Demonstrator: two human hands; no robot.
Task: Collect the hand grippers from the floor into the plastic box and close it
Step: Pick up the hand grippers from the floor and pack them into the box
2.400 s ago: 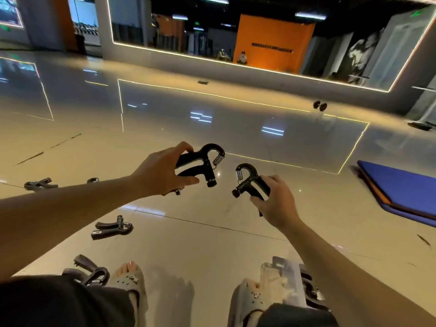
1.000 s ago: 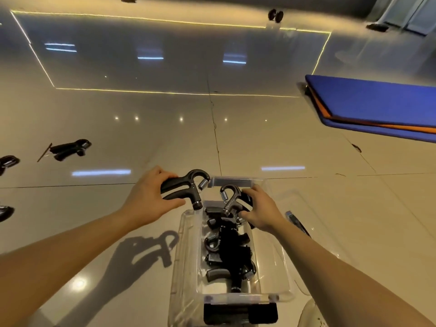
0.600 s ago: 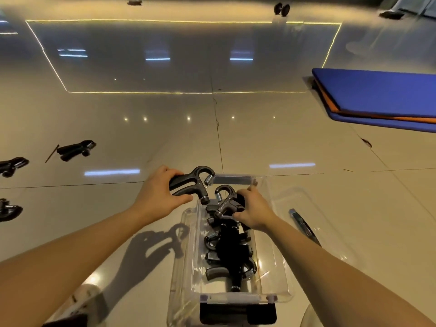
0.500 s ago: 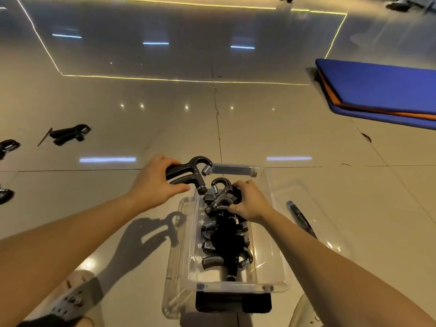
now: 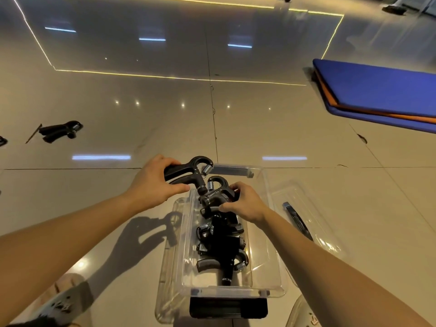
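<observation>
A clear plastic box [image 5: 273, 267] stands open on the floor right in front of me, with several black hand grippers [image 5: 221, 246] piled inside. My left hand [image 5: 153, 185] grips a black hand gripper [image 5: 188, 172] by its handles, just above the box's far left corner. My right hand [image 5: 245, 201] holds a second hand gripper [image 5: 215, 192] low inside the far end of the box, on top of the pile. The clear lid [image 5: 313, 223] lies on the floor to the right of the box.
Another black hand gripper [image 5: 60, 131] lies on the glossy tiles at the left, and part of one more [image 5: 2, 140] shows at the left edge. A blue and orange mat [image 5: 382, 90] lies at the right. My sandalled foot [image 5: 61, 300] is at the lower left.
I turned from the open floor to the box. Both hands carried their grippers over it, and the right hand has lowered its gripper onto the pile inside.
</observation>
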